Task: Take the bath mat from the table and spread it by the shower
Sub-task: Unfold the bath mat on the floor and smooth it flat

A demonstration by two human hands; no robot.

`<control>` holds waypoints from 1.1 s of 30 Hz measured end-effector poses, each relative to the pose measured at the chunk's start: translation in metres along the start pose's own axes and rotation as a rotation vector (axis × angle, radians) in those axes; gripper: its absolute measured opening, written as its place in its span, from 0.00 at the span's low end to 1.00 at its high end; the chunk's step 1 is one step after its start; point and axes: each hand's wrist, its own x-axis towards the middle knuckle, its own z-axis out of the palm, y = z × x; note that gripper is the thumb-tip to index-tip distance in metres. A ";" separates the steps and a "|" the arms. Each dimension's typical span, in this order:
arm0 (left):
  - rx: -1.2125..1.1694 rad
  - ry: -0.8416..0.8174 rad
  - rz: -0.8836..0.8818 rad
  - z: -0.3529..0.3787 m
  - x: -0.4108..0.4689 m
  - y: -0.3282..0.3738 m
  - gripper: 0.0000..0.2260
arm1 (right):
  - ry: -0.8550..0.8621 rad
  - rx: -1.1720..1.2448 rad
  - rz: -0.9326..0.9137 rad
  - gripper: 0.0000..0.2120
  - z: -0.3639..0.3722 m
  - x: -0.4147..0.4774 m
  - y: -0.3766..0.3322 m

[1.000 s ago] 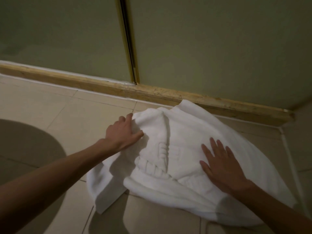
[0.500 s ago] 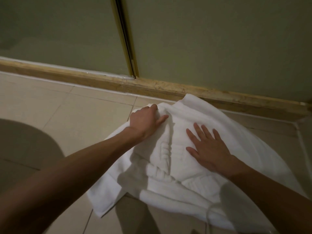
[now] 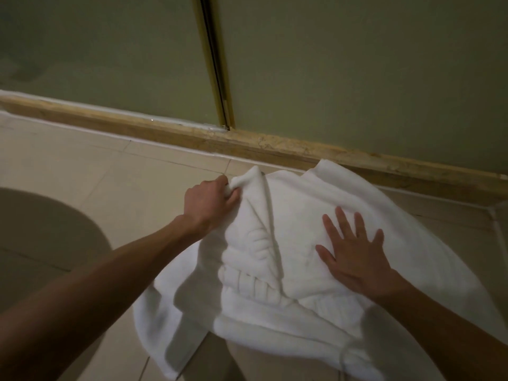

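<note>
The white bath mat [image 3: 297, 215] lies rumpled on the beige tiled floor, with folds and a raised woven pattern across its middle. Its far edge touches the stone threshold [image 3: 165, 130] of the shower. My left hand [image 3: 210, 207] grips a bunched corner of the mat at its far left side. My right hand [image 3: 354, 254] lies flat on the mat's middle, fingers spread and straight, pressing it down.
Frosted glass shower panels [image 3: 357, 72] with a brass-coloured frame strip [image 3: 214, 61] rise behind the threshold. Beige floor tiles [image 3: 96, 188] stretch to the left. A dark rounded shadow [image 3: 41, 243] covers the floor at the left. A tiled step edge [image 3: 494, 229] runs along the right.
My left hand slid from the mat's top fold toward its far left corner and closed on it. My right hand shifted slightly right, still flat on the mat.
</note>
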 end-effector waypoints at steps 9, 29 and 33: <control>0.048 0.014 -0.170 -0.013 -0.008 -0.042 0.15 | -0.045 0.041 0.226 0.36 0.009 -0.023 0.019; -0.097 -0.129 -0.049 0.008 0.012 -0.006 0.24 | 0.110 -0.035 -0.089 0.31 -0.028 0.026 -0.055; -0.197 -0.184 -0.108 0.007 0.022 -0.008 0.17 | 0.159 -0.049 -0.165 0.31 -0.029 0.049 -0.069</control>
